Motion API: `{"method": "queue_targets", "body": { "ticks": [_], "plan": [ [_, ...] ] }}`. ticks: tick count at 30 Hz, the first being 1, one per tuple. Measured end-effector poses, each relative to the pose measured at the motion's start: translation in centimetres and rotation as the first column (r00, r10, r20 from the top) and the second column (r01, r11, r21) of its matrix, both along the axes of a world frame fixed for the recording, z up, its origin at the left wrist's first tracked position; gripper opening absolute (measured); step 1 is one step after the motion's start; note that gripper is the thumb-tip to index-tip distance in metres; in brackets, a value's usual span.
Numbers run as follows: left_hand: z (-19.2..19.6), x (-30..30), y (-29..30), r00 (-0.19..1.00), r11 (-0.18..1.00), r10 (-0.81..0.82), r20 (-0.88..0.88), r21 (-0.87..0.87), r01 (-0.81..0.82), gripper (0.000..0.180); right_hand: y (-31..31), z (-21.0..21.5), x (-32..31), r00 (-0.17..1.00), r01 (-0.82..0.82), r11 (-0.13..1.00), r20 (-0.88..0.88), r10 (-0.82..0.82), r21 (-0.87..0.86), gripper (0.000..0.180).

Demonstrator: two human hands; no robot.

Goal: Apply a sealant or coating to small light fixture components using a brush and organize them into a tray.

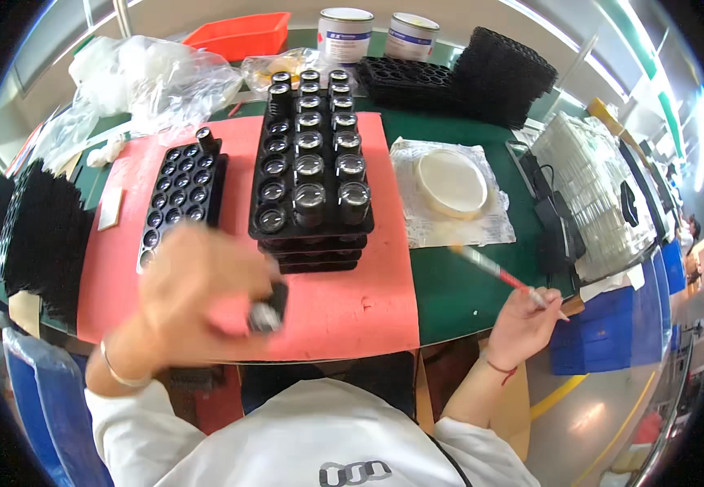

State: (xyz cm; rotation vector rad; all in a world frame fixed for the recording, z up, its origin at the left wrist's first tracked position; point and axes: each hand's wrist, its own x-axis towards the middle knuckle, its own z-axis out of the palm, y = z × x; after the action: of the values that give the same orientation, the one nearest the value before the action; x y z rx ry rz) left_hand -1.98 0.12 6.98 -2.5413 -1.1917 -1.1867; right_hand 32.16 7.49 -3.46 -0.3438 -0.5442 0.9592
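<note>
Smeared by motion, my left hand (pixel 198 296) is closed on a black cylindrical part (pixel 267 312) with a shiny, glassy end, low over the front of the pink mat. My right hand (pixel 528 323) pinches a slim paintbrush (pixel 494 269) with a red and pale handle. Its bristle end points up and left, toward a round shallow dish (pixel 452 183) of whitish content on a printed sheet. Between the hands stands a stack of black trays (pixel 311 239). Several black cylinders with glassy tops (pixel 310 203) fill its middle and right columns; most left-column pockets show none.
A smaller black tray (pixel 183 183) lies left on the pink mat (pixel 336 312), with one cylinder at its far corner. Two cans (pixel 345 36), an orange bin (pixel 238 36) and plastic bags (pixel 149 77) line the back. Black trays (pixel 505 77) and clear trays (pixel 600 191) are stacked around.
</note>
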Motion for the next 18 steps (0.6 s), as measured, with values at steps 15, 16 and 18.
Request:
{"method": "queue_targets", "body": {
  "ticks": [15,16,18],
  "plan": [
    [-7.4,2.9,-2.3,0.954,0.901,0.279,0.113,-0.375,-0.219,0.032,2.6,1.5,-1.3,0.303,0.384,0.892,0.881,-0.364,0.236,0.021],
    [-7.4,2.9,-2.4,0.953,0.9,0.28,0.116,-0.378,-0.219,0.032,2.5,1.6,-1.3,0.31,0.38,0.898,0.885,-0.348,0.22,0.023],
    [-7.5,2.7,-2.5,0.957,0.909,0.255,0.137,-0.371,-0.189,0.031,2.6,1.7,-1.3,0.363,0.4,0.897,0.866,-0.345,0.19,0.026]
  ]
}}
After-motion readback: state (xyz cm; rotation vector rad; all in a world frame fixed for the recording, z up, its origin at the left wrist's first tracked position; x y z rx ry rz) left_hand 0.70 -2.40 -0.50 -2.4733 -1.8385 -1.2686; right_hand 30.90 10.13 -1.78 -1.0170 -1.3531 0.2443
